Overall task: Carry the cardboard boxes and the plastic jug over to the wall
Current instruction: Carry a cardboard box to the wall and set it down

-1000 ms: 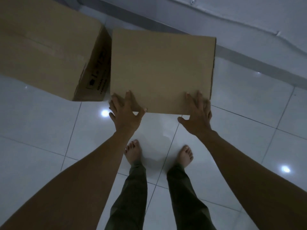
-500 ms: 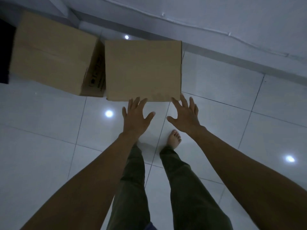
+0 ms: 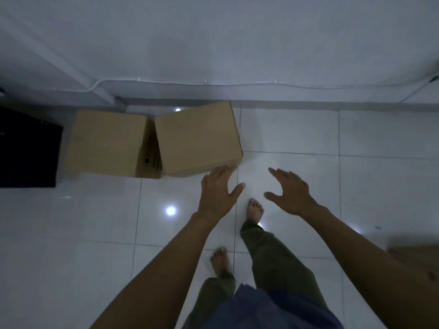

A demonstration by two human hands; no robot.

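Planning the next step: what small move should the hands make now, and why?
Probably turn right toward the blurred cardboard shape at the frame's edge: the left hand and right hand are open and empty, and both boxes sit by the wall.

A dark block (image 3: 26, 148) is cut off by the left edge and cannot be identified. The print (image 3: 150, 154) on the left cardboard box (image 3: 107, 141) is too dim to read, partly hidden behind the right cardboard box (image 3: 197, 138). A blurred brown shape (image 3: 419, 256) is cut off at the right edge.
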